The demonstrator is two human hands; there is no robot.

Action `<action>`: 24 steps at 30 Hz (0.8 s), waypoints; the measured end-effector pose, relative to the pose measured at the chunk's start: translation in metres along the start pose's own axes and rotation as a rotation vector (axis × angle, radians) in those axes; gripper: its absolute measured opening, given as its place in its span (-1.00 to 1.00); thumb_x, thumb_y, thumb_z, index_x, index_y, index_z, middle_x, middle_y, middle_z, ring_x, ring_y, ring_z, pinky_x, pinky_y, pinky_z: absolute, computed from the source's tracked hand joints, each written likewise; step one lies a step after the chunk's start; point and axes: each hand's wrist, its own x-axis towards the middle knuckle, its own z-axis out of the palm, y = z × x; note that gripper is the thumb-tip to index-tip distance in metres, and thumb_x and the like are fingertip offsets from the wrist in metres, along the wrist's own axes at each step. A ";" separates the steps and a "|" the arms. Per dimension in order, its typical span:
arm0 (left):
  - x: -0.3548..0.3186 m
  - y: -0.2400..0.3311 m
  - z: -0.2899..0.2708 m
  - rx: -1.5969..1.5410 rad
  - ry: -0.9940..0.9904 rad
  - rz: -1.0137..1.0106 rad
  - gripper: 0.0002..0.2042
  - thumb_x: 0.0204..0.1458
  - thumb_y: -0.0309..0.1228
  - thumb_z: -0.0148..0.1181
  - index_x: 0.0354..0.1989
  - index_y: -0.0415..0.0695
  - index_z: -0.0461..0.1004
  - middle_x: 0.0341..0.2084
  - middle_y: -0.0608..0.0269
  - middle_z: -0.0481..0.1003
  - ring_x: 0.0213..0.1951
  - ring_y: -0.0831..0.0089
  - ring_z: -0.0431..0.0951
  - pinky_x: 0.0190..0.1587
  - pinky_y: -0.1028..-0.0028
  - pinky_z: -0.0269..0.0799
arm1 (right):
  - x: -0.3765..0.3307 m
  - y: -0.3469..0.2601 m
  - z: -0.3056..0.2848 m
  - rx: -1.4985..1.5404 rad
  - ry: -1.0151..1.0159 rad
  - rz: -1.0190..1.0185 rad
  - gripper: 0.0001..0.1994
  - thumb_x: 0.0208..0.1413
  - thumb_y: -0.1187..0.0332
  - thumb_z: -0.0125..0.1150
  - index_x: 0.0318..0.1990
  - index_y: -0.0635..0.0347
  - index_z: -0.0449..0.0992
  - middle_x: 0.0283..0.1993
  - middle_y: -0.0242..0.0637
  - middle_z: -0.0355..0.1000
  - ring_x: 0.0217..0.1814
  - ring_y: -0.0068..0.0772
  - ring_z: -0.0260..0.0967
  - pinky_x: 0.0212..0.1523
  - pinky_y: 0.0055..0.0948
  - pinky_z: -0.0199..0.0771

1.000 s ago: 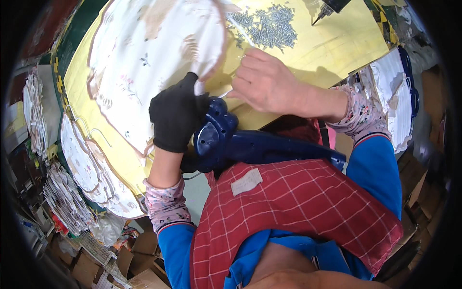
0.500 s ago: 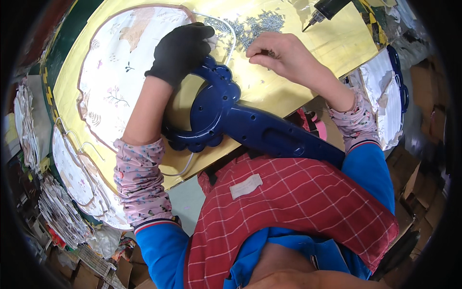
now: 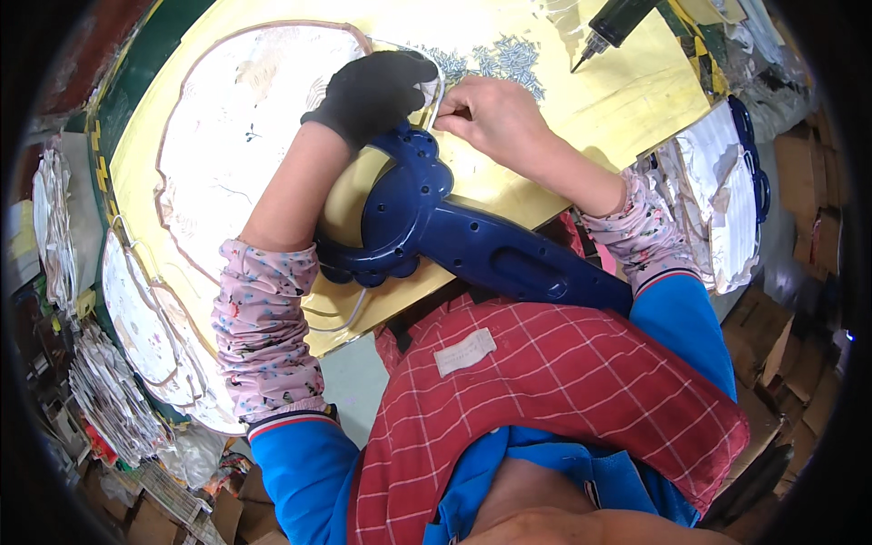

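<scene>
My left hand [image 3: 380, 94], in a black glove, curls closed at the top of a dark blue plastic frame [image 3: 531, 254]. Its fingertips pinch a thin white cord [image 3: 437, 109]; the frame's upper end is hidden under this hand. The frame has a scalloped ring with screw holes and a long arm slanting toward my apron. My bare right hand [image 3: 498, 118] meets the cord from the right, thumb and fingers pinched together. Whatever it holds is hidden. Beyond both hands lies a heap of small silver screws [image 3: 509, 59].
A printed white fabric panel with brown edging [image 3: 245, 118] covers the left of the yellow table [image 3: 627, 100]. A black power screwdriver [image 3: 618, 23] hangs at the upper right. More fabric panels [image 3: 136, 313] hang at the left edge; cardboard [image 3: 763, 318] is stacked at right.
My right hand has moved left to the cord beside my left hand. The left hand has shifted slightly right, with the cord and fabric panel. The blue frame has barely moved.
</scene>
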 end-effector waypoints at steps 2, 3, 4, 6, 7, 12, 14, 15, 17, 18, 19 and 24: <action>-0.001 0.001 -0.002 0.023 0.017 0.009 -0.79 -0.03 -0.41 0.13 -0.19 -0.06 0.56 -0.26 0.17 0.59 -0.21 0.18 0.60 -0.12 0.27 0.53 | 0.000 -0.003 0.000 -0.090 0.007 -0.019 -0.85 0.03 0.28 0.32 -0.41 0.16 0.61 -0.38 -0.26 0.52 -0.37 -0.20 0.51 -0.35 -0.30 0.49; -0.002 -0.004 0.003 0.013 0.045 0.015 -0.78 -0.03 -0.41 0.14 -0.19 -0.07 0.56 -0.27 0.17 0.60 -0.21 0.17 0.60 -0.13 0.26 0.53 | 0.000 -0.003 -0.003 -0.109 -0.015 -0.007 -0.85 0.05 0.29 0.29 -0.41 0.17 0.61 -0.38 -0.24 0.52 -0.35 -0.17 0.52 -0.33 -0.27 0.51; -0.004 -0.007 0.007 0.002 0.075 0.021 -0.77 -0.04 -0.41 0.14 -0.18 -0.08 0.56 -0.27 0.17 0.60 -0.22 0.16 0.60 -0.14 0.26 0.53 | -0.001 -0.002 -0.007 -0.128 -0.038 0.004 -0.86 0.06 0.31 0.25 -0.41 0.17 0.60 -0.37 -0.22 0.52 -0.33 -0.14 0.52 -0.31 -0.23 0.53; -0.010 -0.012 0.016 -0.153 0.148 -0.019 -0.75 -0.05 -0.40 0.15 -0.16 -0.07 0.57 -0.29 0.15 0.60 -0.22 0.15 0.60 -0.15 0.25 0.53 | -0.003 0.000 -0.014 -0.153 -0.063 0.018 -0.86 0.08 0.33 0.22 -0.41 0.18 0.58 -0.36 -0.20 0.53 -0.30 -0.10 0.53 -0.29 -0.19 0.54; -0.011 -0.010 0.016 -0.235 0.182 -0.039 -0.74 -0.05 -0.40 0.15 -0.16 -0.06 0.57 -0.29 0.14 0.60 -0.22 0.14 0.60 -0.16 0.24 0.53 | -0.005 0.001 -0.017 -0.157 -0.067 0.023 -0.87 0.07 0.34 0.21 -0.41 0.19 0.58 -0.36 -0.19 0.53 -0.30 -0.09 0.53 -0.29 -0.18 0.54; -0.005 0.003 0.021 -0.185 0.179 -0.080 -0.72 -0.06 -0.36 0.16 -0.13 -0.01 0.58 -0.31 0.10 0.59 -0.22 0.11 0.59 -0.16 0.22 0.51 | -0.008 0.000 -0.017 -0.152 -0.043 0.009 -0.88 0.06 0.37 0.19 -0.41 0.23 0.55 -0.35 -0.14 0.52 -0.30 -0.06 0.52 -0.29 -0.15 0.53; -0.003 0.004 0.023 -0.131 0.178 -0.065 -0.73 -0.04 -0.37 0.13 -0.13 0.00 0.58 -0.27 0.11 0.58 -0.23 0.11 0.59 -0.16 0.19 0.51 | -0.008 0.001 -0.018 -0.108 -0.053 -0.016 -0.88 0.05 0.38 0.18 -0.41 0.24 0.53 -0.35 -0.12 0.52 -0.29 -0.04 0.52 -0.28 -0.14 0.53; -0.002 0.005 0.023 -0.110 0.149 -0.061 -0.74 -0.03 -0.38 0.12 -0.13 0.01 0.58 -0.25 0.11 0.58 -0.23 0.11 0.59 -0.16 0.19 0.51 | -0.007 0.000 -0.018 -0.123 -0.061 -0.020 -0.88 0.05 0.38 0.18 -0.41 0.25 0.53 -0.36 -0.11 0.51 -0.30 -0.03 0.51 -0.29 -0.14 0.53; 0.000 0.012 0.016 -0.067 0.086 -0.053 -0.74 -0.01 -0.40 0.10 -0.13 0.01 0.58 -0.21 0.10 0.58 -0.23 0.10 0.59 -0.16 0.19 0.52 | -0.006 -0.003 -0.018 -0.151 -0.076 -0.026 -0.87 0.04 0.38 0.18 -0.42 0.27 0.52 -0.38 -0.09 0.51 -0.31 -0.02 0.51 -0.29 -0.13 0.53; 0.000 0.016 0.012 -0.043 0.069 -0.071 -0.75 -0.02 -0.41 0.14 -0.13 -0.06 0.56 -0.21 0.07 0.57 -0.21 0.08 0.58 -0.14 0.21 0.51 | -0.005 -0.001 -0.017 -0.160 -0.079 -0.041 -0.86 0.04 0.38 0.18 -0.42 0.28 0.51 -0.40 -0.09 0.51 -0.33 0.00 0.51 -0.29 -0.12 0.52; 0.000 0.019 0.008 -0.021 0.052 -0.087 -0.74 -0.02 -0.43 0.18 -0.12 -0.14 0.53 -0.21 0.03 0.57 -0.19 0.06 0.58 -0.12 0.23 0.50 | -0.003 0.002 -0.014 -0.171 -0.082 -0.056 -0.85 0.03 0.37 0.18 -0.43 0.29 0.51 -0.42 -0.09 0.51 -0.34 0.01 0.50 -0.30 -0.11 0.52; -0.037 0.027 -0.019 -0.162 0.499 -0.063 -0.83 0.07 -0.53 0.20 -0.15 -0.22 0.52 -0.28 0.14 0.58 -0.20 0.35 0.60 -0.11 0.44 0.48 | -0.005 0.006 -0.020 -0.020 -0.126 -0.045 -0.83 0.01 0.38 0.20 -0.40 0.35 0.50 -0.45 -0.09 0.52 -0.42 -0.14 0.52 -0.35 -0.27 0.55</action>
